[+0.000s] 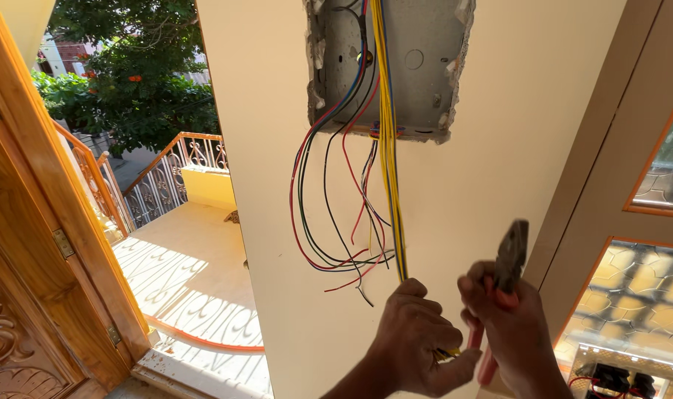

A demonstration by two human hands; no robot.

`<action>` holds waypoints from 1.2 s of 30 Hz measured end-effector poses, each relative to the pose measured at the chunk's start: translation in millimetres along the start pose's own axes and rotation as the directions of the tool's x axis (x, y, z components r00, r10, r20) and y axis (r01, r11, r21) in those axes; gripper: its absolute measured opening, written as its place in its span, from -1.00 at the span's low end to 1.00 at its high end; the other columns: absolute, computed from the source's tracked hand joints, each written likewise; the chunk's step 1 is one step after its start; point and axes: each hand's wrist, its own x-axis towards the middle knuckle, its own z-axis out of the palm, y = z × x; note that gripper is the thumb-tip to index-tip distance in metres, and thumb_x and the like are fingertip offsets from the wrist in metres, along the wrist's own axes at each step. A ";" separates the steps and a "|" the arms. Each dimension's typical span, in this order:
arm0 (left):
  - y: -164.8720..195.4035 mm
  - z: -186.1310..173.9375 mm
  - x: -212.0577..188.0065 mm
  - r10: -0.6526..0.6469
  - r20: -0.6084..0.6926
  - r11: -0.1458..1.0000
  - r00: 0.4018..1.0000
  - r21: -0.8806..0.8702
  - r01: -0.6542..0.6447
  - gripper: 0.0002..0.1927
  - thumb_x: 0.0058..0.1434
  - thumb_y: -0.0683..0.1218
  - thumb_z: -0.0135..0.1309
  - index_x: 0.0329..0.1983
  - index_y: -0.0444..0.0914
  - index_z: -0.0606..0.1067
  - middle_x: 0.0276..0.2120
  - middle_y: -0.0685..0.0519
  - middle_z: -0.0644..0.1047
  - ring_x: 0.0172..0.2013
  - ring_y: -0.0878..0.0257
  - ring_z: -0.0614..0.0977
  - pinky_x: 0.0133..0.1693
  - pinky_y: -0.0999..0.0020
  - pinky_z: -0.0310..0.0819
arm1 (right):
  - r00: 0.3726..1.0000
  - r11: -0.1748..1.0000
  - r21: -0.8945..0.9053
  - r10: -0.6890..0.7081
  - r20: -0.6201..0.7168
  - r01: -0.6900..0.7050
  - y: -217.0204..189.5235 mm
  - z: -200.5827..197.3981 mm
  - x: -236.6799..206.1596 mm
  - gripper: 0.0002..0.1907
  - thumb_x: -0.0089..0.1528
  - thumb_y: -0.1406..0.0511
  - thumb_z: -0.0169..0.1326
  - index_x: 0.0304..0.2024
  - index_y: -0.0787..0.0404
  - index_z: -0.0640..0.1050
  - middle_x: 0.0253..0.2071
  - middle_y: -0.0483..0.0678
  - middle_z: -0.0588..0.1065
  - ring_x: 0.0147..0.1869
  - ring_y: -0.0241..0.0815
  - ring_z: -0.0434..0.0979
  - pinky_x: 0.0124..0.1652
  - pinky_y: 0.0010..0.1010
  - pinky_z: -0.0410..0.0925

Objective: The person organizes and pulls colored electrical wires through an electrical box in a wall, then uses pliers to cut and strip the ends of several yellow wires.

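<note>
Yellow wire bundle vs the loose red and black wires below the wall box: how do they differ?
The yellow wire bundle runs straight and taut from the metal wall box into the left hand; the loose red and black wires sag in wide loops with free ends. The bundle is gripped; the loose wires touch no hand. Both leave the same box. The right hand holds pliers.

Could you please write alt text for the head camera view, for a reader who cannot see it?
A person's left hand grips a bundle of yellow wires hanging from an open metal wall box, while the right hand holds red-handled pliers beside it. Loose red, black and blue wires loop below the box.
</note>
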 end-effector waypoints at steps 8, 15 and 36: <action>15.0 41.7 7.4 0.027 -0.156 0.987 0.987 -0.151 -0.051 -0.31 0.28 0.19 0.28 -0.77 -0.15 0.19 -0.77 0.18 0.09 -0.65 0.29 0.14 -0.31 0.40 0.01 | 0.970 0.977 -0.155 -0.111 0.218 0.147 -125.1 79.9 63.9 -0.69 0.33 0.13 0.02 -0.10 0.21 0.59 -0.34 -0.10 0.54 -0.38 -0.31 0.41 -0.37 -0.37 0.35; -15.1 19.9 3.2 0.047 0.021 0.992 0.999 -0.118 -0.044 -0.61 0.20 0.09 0.15 -0.66 -0.14 0.38 -0.72 0.15 0.22 -0.60 0.24 0.21 -0.26 0.39 0.10 | 0.965 0.903 -0.359 -0.172 0.200 0.236 -95.5 105.2 92.2 -0.65 0.33 0.13 0.09 -0.25 0.33 0.56 -0.40 -0.09 0.49 -0.38 -0.26 0.35 -0.32 -0.32 0.32; -124.0 -193.5 184.3 0.334 0.191 0.798 0.923 0.464 -0.385 -0.81 0.29 -0.18 0.12 -0.03 -0.14 0.50 0.30 0.16 0.49 0.42 0.17 0.35 0.39 0.10 0.23 | 0.883 0.897 -0.389 -0.002 0.469 0.209 -138.6 89.1 -3.1 -0.56 0.24 0.05 0.05 -0.11 0.31 0.55 -0.52 -0.13 0.39 -0.41 -0.28 0.32 -0.38 -0.37 0.28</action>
